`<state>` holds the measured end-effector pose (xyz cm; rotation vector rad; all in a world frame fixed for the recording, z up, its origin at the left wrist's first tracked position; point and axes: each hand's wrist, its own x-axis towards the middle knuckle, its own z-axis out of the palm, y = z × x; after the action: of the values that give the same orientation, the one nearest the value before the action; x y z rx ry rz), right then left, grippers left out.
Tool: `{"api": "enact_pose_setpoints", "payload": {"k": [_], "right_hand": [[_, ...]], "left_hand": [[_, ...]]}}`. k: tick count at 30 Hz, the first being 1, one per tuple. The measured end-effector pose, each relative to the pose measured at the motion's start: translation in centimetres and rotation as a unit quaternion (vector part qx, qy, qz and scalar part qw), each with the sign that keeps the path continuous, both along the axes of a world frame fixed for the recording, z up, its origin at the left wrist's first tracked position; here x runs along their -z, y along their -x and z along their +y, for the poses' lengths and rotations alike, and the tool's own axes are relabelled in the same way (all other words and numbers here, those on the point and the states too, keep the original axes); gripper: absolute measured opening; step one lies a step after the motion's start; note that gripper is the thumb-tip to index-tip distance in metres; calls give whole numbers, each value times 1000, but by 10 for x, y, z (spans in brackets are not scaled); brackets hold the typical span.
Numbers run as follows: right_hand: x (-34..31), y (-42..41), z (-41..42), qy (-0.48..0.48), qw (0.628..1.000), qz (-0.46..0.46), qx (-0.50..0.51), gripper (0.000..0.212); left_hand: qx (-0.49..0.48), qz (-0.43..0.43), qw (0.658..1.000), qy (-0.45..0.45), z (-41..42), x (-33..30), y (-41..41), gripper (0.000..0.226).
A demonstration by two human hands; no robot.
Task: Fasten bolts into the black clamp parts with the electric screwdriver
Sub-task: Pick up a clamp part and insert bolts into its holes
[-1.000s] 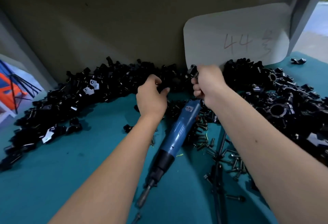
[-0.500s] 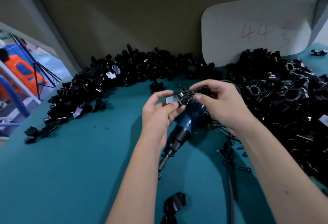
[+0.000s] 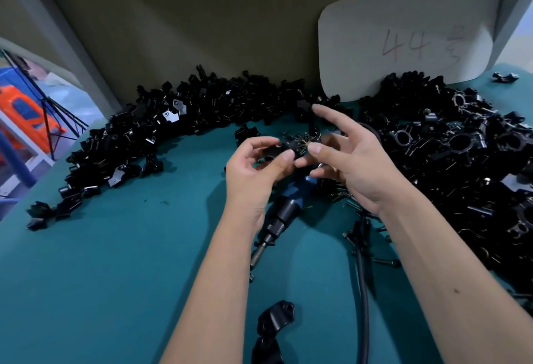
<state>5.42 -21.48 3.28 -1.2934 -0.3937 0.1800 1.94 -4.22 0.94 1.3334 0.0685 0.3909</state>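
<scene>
Far left we note an opening beyond the table edge, with an orange object (image 3: 21,109) outside. On the teal table (image 3: 115,262) a long heap of black clamp parts (image 3: 150,129) curves from the left edge along the back wall.

Centre: our left hand (image 3: 251,173) has its fingers curled, thumb and forefinger pinching a black clamp part (image 3: 284,145) held above the table. Just right, our right hand (image 3: 346,158) meets it; the thumb tip presses toward the same part, index finger stretched out straight, the other fingers loosely bent. Whether a bolt sits between those fingertips we cannot tell, as the spot is dark and blurred.

Under both hands lies the electric screwdriver (image 3: 284,213), blue body mostly hidden by the hands, black collar and bit pointing toward us on the table. Its cable (image 3: 364,291) runs down to the right of it. A lone clamp half (image 3: 277,319) lies at the lower edge between our forearms.

Loose bolts (image 3: 383,262) scatter beside the cable. Right of them a second, bigger heap of clamps (image 3: 461,155) fills the table. Behind it a white card (image 3: 403,46) marked "44" leans on the wall.
</scene>
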Motion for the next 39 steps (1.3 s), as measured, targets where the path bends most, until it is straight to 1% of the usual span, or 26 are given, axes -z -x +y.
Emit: {"api": "enact_pose_setpoints", "payload": {"k": [2, 3, 4, 5, 6, 7, 9, 11, 13, 15, 16, 17, 18, 21, 22, 25, 28, 30, 32, 35, 37, 39], "right_hand": [[0, 2, 2, -18, 1000, 8, -1, 50], [-1, 3, 4, -22, 1000, 15, 6, 45], [-3, 4, 5, -25, 999, 25, 15, 43], [-4, 5, 6, -27, 999, 38, 23, 43], [-5, 6, 7, -30, 998, 53, 27, 48], [-5, 5, 8, -33, 997, 70, 28, 52], [-4, 5, 8, -51, 993, 102, 25, 53], [-2, 4, 7, -80, 989, 123, 14, 47], [0, 3, 6, -86, 989, 120, 5, 45], [0, 2, 6, -67, 993, 100, 17, 42], [-1, 3, 6, -60, 994, 88, 26, 39], [-2, 3, 7, -57, 995, 78, 33, 38], [-2, 4, 9, -55, 995, 71, 38, 37], [-2, 5, 11, -43, 996, 71, 30, 30], [-1, 5, 11, -38, 997, 68, 23, 26], [0, 5, 13, -38, 998, 44, 18, 32], [2, 4, 16, -47, 998, 19, 32, 28], [3, 3, 18, -34, 998, -9, 48, 23], [7, 2, 18, 1, 997, -50, 62, 28], [11, 1, 16, 66, 989, -120, 57, 37], [12, 0, 18, 58, 990, -119, 41, 38], [11, 1, 19, 39, 992, -115, 30, 37]], "left_hand": [[20, 20, 997, 74, 1, -4, 1, 6], [16, 35, 995, 88, 1, -6, 1, 10], [6, 59, 995, 86, 0, -8, 1, 22], [-11, 82, 994, 77, 0, -9, 1, 33], [-27, 99, 992, 69, 0, -9, 1, 40], [-39, 108, 991, 67, 0, -9, 1, 40], [-36, 101, 991, 78, 1, -10, 2, 32], [-13, 81, 990, 119, 2, -13, 4, 31], [17, 80, 980, 179, 4, -16, 5, 31], [45, 85, 968, 230, 5, -17, 6, 24], [53, 85, 966, 239, 5, -17, 7, 19], [57, 82, 967, 235, 5, -17, 7, 15], [61, 76, 969, 228, 5, -16, 7, 16], [75, 66, 969, 226, 4, -14, 7, 28], [83, 63, 970, 222, 5, -14, 6, 27], [100, 59, 973, 199, 8, -13, 6, 22], [105, 84, 977, 162, 7, -13, 6, 19], [103, 104, 973, 180, 3, -14, 6, 15], [111, 108, 969, 191, 1, -15, 6, 13], [140, 90, 973, 160, 0, -18, 8, 11], [157, 82, 974, 142, 0, -19, 9, 8], [167, 81, 971, 150, 1, -18, 9, 7]]}}
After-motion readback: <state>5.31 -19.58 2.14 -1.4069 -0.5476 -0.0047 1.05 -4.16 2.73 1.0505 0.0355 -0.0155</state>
